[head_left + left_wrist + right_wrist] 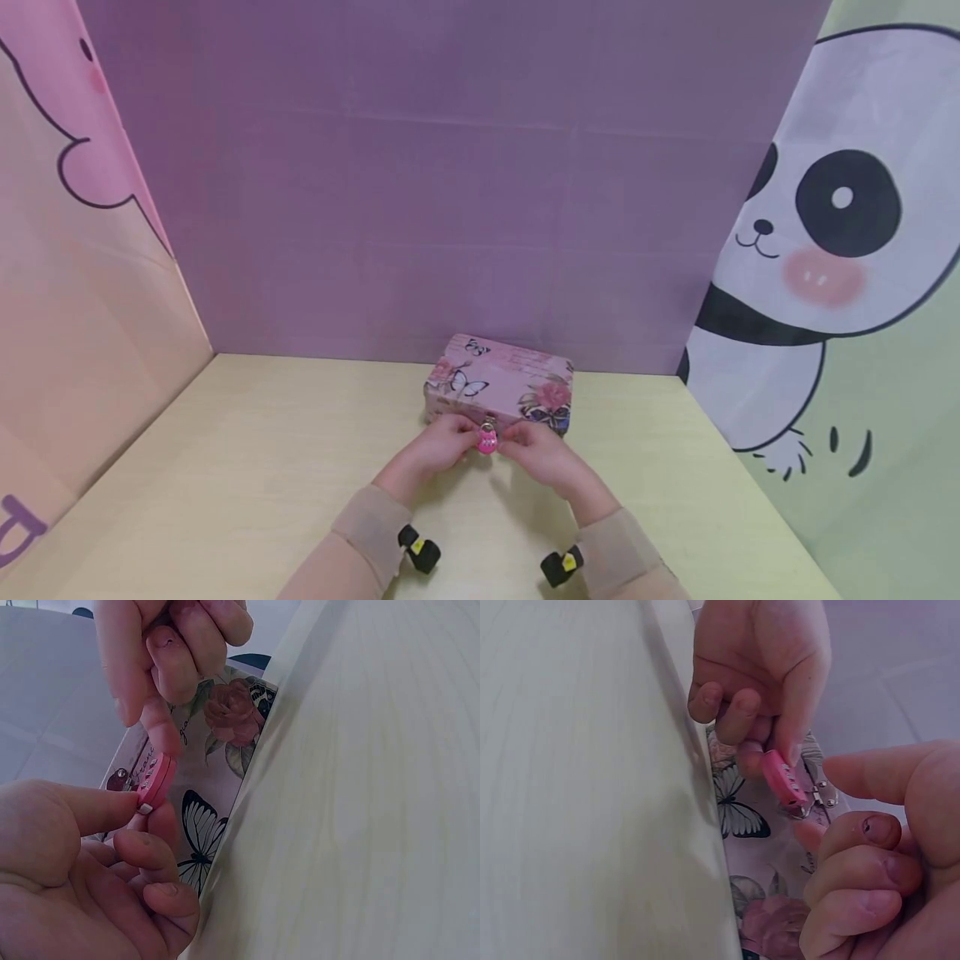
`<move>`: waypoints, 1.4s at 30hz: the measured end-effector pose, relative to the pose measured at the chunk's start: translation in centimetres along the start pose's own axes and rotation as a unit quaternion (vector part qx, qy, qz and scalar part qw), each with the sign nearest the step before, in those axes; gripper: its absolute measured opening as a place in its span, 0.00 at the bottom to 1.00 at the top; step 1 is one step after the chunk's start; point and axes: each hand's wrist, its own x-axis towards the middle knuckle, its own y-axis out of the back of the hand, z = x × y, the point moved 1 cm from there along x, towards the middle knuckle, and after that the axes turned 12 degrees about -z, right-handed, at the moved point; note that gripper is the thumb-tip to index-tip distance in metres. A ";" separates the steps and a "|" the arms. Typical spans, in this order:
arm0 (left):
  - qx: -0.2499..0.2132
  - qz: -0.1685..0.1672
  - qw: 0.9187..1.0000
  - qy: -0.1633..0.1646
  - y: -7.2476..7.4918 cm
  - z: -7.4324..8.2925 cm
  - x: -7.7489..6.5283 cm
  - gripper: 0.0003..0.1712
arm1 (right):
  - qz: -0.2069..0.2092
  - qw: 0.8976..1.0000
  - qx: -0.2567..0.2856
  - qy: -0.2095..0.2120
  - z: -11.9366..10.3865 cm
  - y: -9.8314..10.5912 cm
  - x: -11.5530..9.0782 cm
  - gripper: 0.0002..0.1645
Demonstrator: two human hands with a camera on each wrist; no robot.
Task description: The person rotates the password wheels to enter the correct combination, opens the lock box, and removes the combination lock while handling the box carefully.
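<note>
Pinching the pink combination padlock (782,780) in left fingers (109,812); poising loose right fingers (870,777) nearby, grasping nothing. Ideally steadying the padlock, leaving its number dials (788,774) uncovered.

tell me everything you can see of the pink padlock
The pink padlock is small and glossy, with a rounded body that looks like plastic or painted metal. A row of pale-marked dials shows on it, too small to read. Its silvery shackle is by the metal clasp on the front of the flowered box; whether it is locked can't be told. The left hand pinches it; the right hand's index finger is at it, contact unclear.
</note>
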 end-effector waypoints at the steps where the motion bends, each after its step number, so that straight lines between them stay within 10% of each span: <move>1: 0.000 0.000 1.000 0.001 0.0 0.1 0.0 0.10 | -0.003 1.000 0.002 -0.001 0.1 0.0 0.0 0.17; 25: 0.007 -0.007 1.000 -0.005 0.0 0.0 0.1 0.11 | -0.034 0.985 0.164 -0.045 1.6 -1.6 1.4 0.13; 42: 0.019 -0.012 1.000 -0.017 0.0 0.1 0.0 0.11 | -0.025 0.982 0.179 -0.052 2.3 -2.5 2.1 0.12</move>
